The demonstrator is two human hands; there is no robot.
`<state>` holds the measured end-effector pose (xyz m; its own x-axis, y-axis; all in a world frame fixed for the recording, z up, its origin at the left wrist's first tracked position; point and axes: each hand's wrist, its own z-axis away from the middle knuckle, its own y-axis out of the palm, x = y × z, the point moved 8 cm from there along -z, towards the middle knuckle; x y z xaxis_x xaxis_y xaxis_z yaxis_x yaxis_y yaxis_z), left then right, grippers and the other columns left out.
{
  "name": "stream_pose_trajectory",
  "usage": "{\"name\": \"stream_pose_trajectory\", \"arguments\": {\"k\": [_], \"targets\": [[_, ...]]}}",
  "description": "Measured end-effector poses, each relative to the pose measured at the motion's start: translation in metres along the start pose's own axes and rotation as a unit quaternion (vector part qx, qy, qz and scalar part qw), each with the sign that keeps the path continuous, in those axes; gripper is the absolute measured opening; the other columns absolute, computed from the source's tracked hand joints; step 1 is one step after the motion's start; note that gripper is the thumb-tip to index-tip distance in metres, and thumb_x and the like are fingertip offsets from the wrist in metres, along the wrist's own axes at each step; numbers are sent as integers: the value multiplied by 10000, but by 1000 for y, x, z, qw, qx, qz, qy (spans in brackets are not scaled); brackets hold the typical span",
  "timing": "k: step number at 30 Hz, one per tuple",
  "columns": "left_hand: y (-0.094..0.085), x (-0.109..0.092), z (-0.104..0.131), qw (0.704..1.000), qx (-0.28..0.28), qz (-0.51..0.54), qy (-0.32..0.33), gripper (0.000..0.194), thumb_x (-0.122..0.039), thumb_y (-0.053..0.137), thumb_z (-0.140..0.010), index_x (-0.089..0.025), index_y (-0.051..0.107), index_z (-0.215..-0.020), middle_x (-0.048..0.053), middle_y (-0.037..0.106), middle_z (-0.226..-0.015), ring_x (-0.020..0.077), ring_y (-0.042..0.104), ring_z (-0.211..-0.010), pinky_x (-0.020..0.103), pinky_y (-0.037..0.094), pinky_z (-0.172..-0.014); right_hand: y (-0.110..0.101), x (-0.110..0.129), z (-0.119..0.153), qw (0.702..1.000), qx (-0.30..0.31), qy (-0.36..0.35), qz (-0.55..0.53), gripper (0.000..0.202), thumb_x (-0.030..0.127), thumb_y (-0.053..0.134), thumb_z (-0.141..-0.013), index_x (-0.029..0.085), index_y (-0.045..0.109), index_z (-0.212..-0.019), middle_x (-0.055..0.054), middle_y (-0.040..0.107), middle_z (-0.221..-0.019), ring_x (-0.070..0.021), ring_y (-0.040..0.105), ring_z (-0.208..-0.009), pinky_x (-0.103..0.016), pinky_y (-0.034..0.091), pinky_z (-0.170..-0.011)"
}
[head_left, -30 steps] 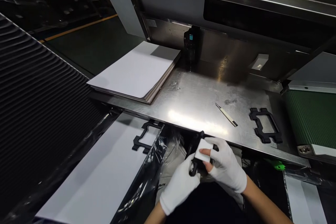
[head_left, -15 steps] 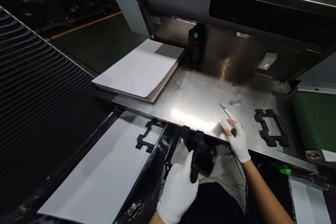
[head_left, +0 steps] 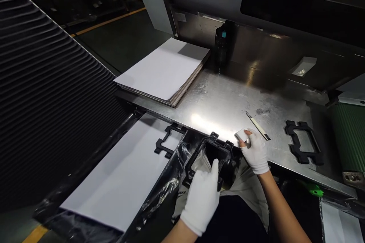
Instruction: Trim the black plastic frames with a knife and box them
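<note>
My left hand [head_left: 202,195], in a white glove, grips the near side of a black plastic frame [head_left: 196,155] with its index finger stretched along it. The frame is tilted over my lap, its far tabs close to the bench edge. My right hand [head_left: 254,150], gloved with thumb and fingertip bare, pinches a small white block [head_left: 242,135] just above the bench. Beyond it a craft knife with a pale handle [head_left: 258,126] lies on the metal. A similar black frame [head_left: 304,142] rests flat at the right of the bench.
A stack of white sheets [head_left: 165,70] sits on the left of the metal bench [head_left: 216,102]. Below it, a white sheet [head_left: 119,174] carries another black frame [head_left: 168,140]. A dark handheld device [head_left: 224,41] stands at the back. A green ribbed belt [head_left: 352,136] is at right.
My left hand has turned the black frame so that its face shows more. The right hand has shifted slightly off the knife, and the white block is more visible. The view has shifted a little.
</note>
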<state>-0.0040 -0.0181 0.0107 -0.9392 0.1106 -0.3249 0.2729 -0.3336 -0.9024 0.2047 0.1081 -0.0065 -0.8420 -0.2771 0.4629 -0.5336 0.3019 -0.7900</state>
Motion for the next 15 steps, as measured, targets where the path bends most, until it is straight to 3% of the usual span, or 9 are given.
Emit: {"name": "stream_pose_trajectory", "arguments": {"k": [5, 11, 15], "targets": [[0, -2, -5, 999, 6, -33, -7, 904, 22, 693, -810, -102, 475, -1679, 85, 726, -860, 314, 677, -842, 422, 518, -799, -2, 5, -2, 1000, 4, -17, 10, 403, 431, 629, -1051, 189, 652, -1372, -198, 696, -1409, -378, 683, -1226, -530, 583, -1017], [-5, -7, -9, 1000, -21, 0, -5, 906, 38, 708, -780, -81, 503, -1654, 82, 693, -811, 320, 665, -821, 406, 502, -758, 1, 2, -2, 1000, 8, -6, 24, 422, 456, 623, -1049, 189, 657, -1373, -192, 690, -1424, -359, 679, -1229, -512, 584, -1017], [-23, 3, -5, 998, -23, 55, -24, 828, -9, 639, -844, -103, 508, -1657, 86, 715, -839, 307, 677, -847, 413, 529, -798, 5, -2, -1, 1000, 15, 3, 24, 436, 456, 642, -1031, 192, 661, -1378, -186, 694, -1427, -359, 672, -1241, -519, 581, -1028]]}}
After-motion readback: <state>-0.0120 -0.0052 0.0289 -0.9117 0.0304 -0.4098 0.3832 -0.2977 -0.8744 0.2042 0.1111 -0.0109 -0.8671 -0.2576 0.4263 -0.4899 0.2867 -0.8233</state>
